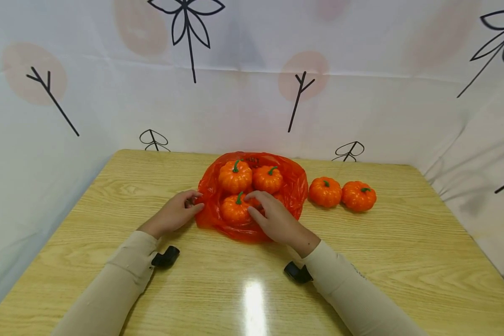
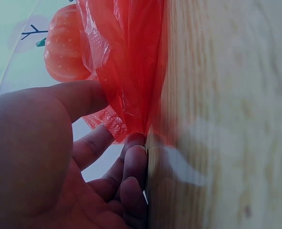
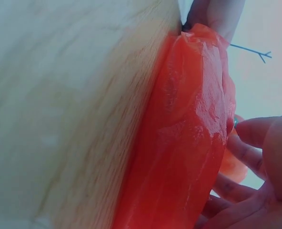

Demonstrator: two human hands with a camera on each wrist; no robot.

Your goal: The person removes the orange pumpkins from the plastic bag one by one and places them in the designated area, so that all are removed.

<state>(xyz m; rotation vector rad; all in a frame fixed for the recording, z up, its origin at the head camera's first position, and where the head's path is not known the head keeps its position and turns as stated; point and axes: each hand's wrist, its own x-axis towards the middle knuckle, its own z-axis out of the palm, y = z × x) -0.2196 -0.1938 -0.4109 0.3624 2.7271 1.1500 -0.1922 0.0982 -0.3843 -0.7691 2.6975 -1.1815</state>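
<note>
A red plastic bag lies spread open on the table, with several small orange pumpkins in it. My left hand holds the bag's left edge between thumb and curled fingers; in the left wrist view the thin plastic bunches there. Over the bag's front part, my right hand reaches in with loosely bent, spread fingers. Its thumb and index finger are at the right side of the front pumpkin. Two more pumpkins sit behind. Another one, beneath the right hand, is mostly hidden.
Right of the bag, two orange pumpkins with green stems stand side by side on the wooden table. A white patterned cloth hangs behind the table's far edge. Both wrists carry small black cameras.
</note>
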